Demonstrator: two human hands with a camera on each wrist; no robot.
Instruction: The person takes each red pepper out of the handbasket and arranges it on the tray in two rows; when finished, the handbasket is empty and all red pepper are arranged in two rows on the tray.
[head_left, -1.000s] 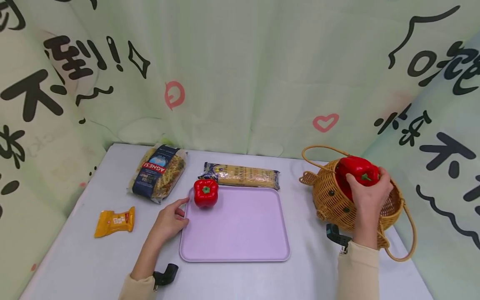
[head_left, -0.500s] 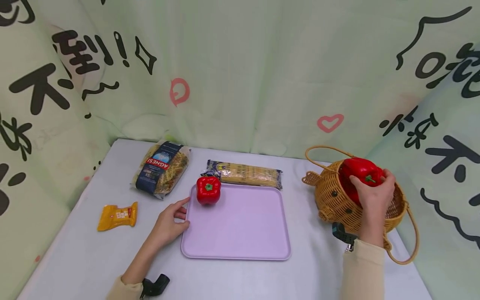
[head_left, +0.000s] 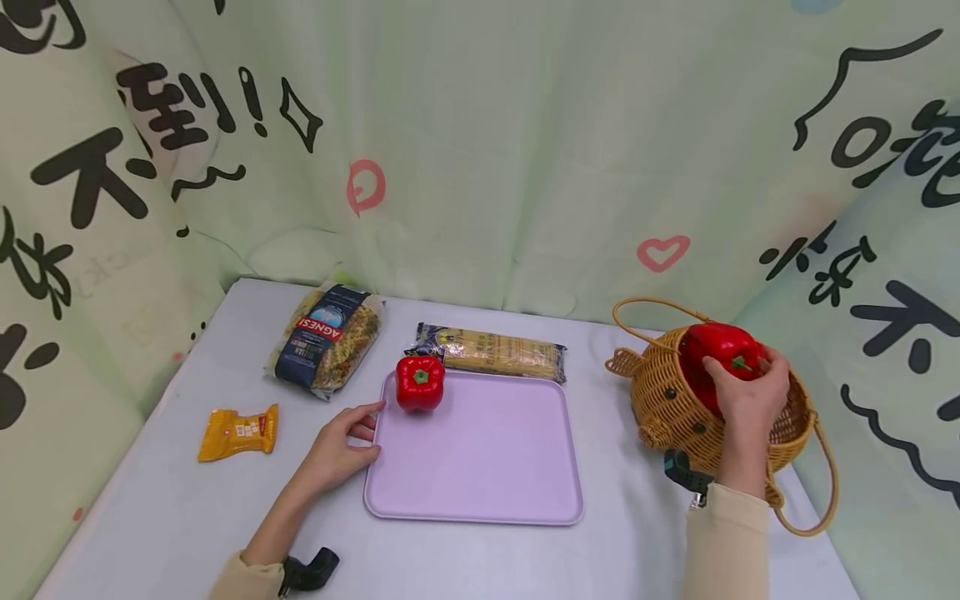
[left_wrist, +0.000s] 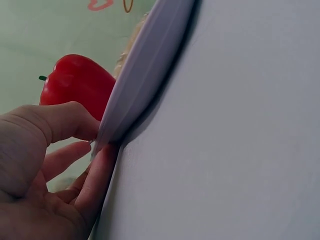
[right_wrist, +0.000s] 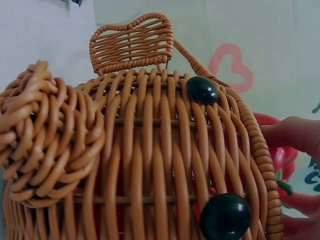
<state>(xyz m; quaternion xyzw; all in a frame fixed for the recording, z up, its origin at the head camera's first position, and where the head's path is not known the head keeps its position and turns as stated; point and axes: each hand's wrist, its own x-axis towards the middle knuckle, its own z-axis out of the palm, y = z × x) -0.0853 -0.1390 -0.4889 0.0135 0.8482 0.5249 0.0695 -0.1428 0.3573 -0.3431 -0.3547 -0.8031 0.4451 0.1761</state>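
Observation:
My right hand point(head_left: 750, 396) grips a red bell pepper point(head_left: 723, 346) in the mouth of a wicker basket point(head_left: 671, 408). Its green stem faces toward me. More red lies below it inside the basket, and red shows through the weave in the right wrist view, where fingers point(right_wrist: 295, 132) curl past the basket's rim. On the left, my left hand point(head_left: 341, 446) pinches the left edge of a lilac tray point(head_left: 480, 467); the left wrist view puts its digits on both sides of the tray's rim point(left_wrist: 137, 85). Another red bell pepper point(head_left: 420, 385) stands in the tray's far left corner.
Behind the tray lies a long pack of noodles point(head_left: 495, 352). A bag of pasta point(head_left: 326, 337) lies at the back left, with a small yellow-orange packet point(head_left: 238, 433) nearer me. The basket's looped handles point(head_left: 821, 492) stick out at its sides. A printed curtain point(head_left: 510, 167) hangs behind the table.
The whole head view has shifted slightly. The right hand keeps its hold on the pepper at the basket's mouth, and the left hand stays at the tray's edge.

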